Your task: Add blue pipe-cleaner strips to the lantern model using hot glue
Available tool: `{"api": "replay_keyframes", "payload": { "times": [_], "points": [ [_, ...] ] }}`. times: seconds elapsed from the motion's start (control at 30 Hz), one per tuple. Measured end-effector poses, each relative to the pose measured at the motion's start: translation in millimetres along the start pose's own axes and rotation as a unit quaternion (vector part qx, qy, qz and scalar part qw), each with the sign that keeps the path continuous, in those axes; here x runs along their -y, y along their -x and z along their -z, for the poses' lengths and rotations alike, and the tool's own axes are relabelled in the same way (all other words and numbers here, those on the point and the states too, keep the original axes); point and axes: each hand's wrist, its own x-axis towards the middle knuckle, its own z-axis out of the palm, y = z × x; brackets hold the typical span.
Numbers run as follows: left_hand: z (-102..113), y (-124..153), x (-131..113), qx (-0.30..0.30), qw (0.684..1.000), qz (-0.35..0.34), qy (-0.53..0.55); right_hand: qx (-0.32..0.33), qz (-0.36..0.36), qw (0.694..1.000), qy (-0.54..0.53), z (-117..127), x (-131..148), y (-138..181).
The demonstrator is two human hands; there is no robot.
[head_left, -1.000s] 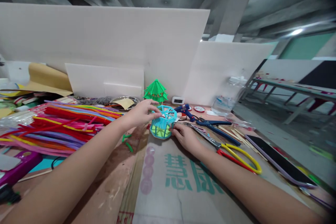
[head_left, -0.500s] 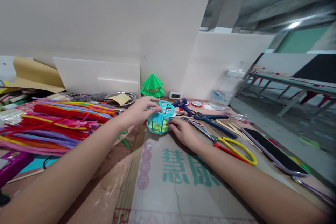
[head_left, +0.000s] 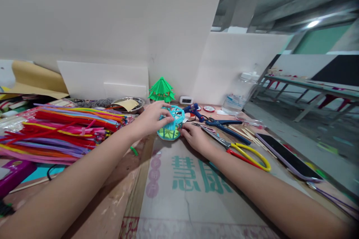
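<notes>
A small light-blue openwork frame (head_left: 178, 117) with a yellow-green base (head_left: 168, 134) stands at the near end of the printed sheet. My left hand (head_left: 153, 119) reaches over it from the left, thumb and fingers closed about its upper part. Low on the frame's right side, my right hand (head_left: 195, 137) pinches the edge between thumb and fingertips. The left fingers partly cover the frame, so their exact contact is hidden. Just behind it rises a green tiered, roof-shaped model (head_left: 162, 90).
Pipe cleaners (head_left: 64, 130) lie heaped at left. To the right are a blue glue gun (head_left: 194, 110), blue-handled pliers (head_left: 224, 124), scissors with red and yellow handles (head_left: 249, 154), wooden sticks (head_left: 254, 137), a phone (head_left: 288, 157) and a plastic bottle (head_left: 239, 95). White boards (head_left: 112, 37) stand behind.
The frame's upper part has tipped from leaning right to sitting more over the base. My left hand has shifted slightly with it; my right hand keeps its place at the lower edge.
</notes>
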Motion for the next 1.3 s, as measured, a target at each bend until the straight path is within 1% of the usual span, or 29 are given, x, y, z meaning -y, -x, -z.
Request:
{"api": "replay_keyframes", "payload": {
  "times": [0.13,0.23,0.37,0.43,0.5,0.57,0.7,0.87,1.13,1.23,1.3],
  "points": [
    [-2,-1,-2,0.017,0.999,0.028,0.036,0.002,0.000,1.000,0.004,-1,-2,1],
    [0,-1,4,0.011,0.998,0.023,0.055,0.000,-0.002,1.000,0.003,-1,-3,0],
    [14,0,13,-0.027,0.997,0.029,0.066,-0.004,-0.003,1.000,0.000,-1,-3,0],
    [22,1,16,-0.021,0.996,0.037,0.073,-0.005,-0.003,1.000,-0.001,-2,-4,0],
    [26,3,18,0.006,0.996,0.033,0.080,-0.007,-0.001,1.000,-0.001,-2,-4,0],
    [25,4,20,0.027,0.996,0.014,0.082,-0.007,0.001,1.000,-0.001,-2,-4,0],
    [20,3,24,0.033,0.996,-0.020,0.076,-0.005,0.003,1.000,-0.003,-2,-4,0],
    [17,3,26,0.043,0.996,-0.039,0.073,-0.001,0.002,1.000,-0.002,-2,-3,-1],
    [18,3,25,0.040,0.994,-0.059,0.080,-0.001,0.005,1.000,-0.003,-3,-5,-1],
    [19,2,25,0.033,0.996,-0.048,0.069,-0.001,0.006,1.000,-0.003,-2,-3,0],
    [19,2,25,0.026,0.998,-0.023,0.061,0.001,0.008,1.000,-0.006,-1,-2,-1]
  ]
}}
